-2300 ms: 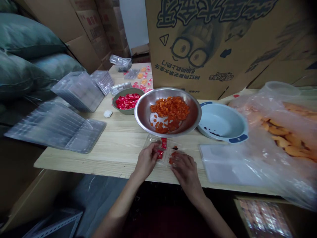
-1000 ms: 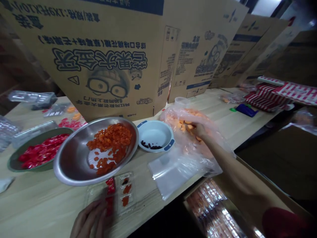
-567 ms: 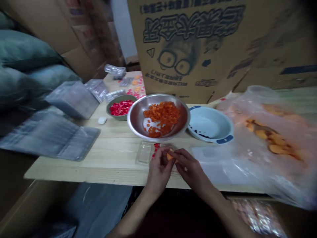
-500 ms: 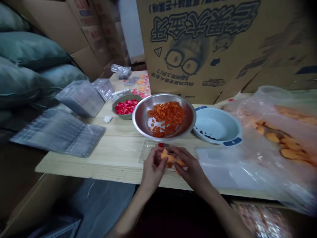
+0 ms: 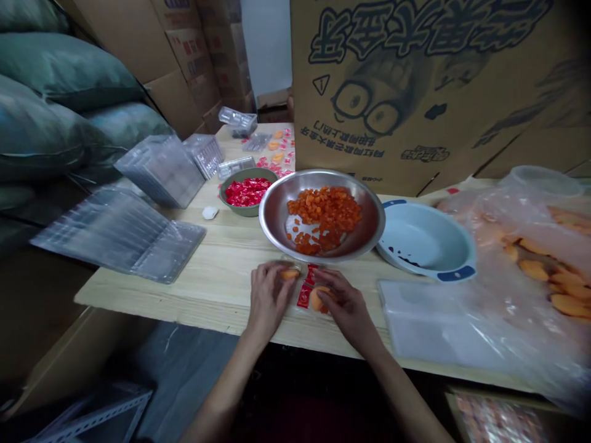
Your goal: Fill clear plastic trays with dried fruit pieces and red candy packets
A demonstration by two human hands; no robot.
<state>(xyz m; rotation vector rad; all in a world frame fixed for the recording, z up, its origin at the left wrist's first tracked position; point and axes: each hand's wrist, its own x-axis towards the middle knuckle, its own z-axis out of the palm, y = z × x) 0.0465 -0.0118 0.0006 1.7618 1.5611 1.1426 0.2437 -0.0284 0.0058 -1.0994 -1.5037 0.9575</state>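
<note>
In front of the steel bowl, my left hand [image 5: 268,298] has its fingers closed at the edge of a round orange slice [image 5: 290,274]. My right hand [image 5: 344,304] holds a second orange slice [image 5: 317,299] between thumb and fingers. Both slices sit over a shallow clear plastic box [image 5: 293,306], mostly covered by my hands. Between the hands lie small red packets [image 5: 304,296] in the box. Just behind, the steel bowl [image 5: 272,237] holds many small orange pieces [image 5: 330,212].
A green bowl of red packets [image 5: 249,192] stands left of the steel bowl, a light blue basin [image 5: 425,237] right. Clear boxes [image 5: 159,169] are stacked at left. Plastic bags with orange slices [image 5: 567,286] cover the right side. A large carton [image 5: 392,123] rises behind.
My hands have moved apart from close together. The orange slices held between them are now lowered, one at each hand, and the red packets show between. The camera view has shifted slightly.
</note>
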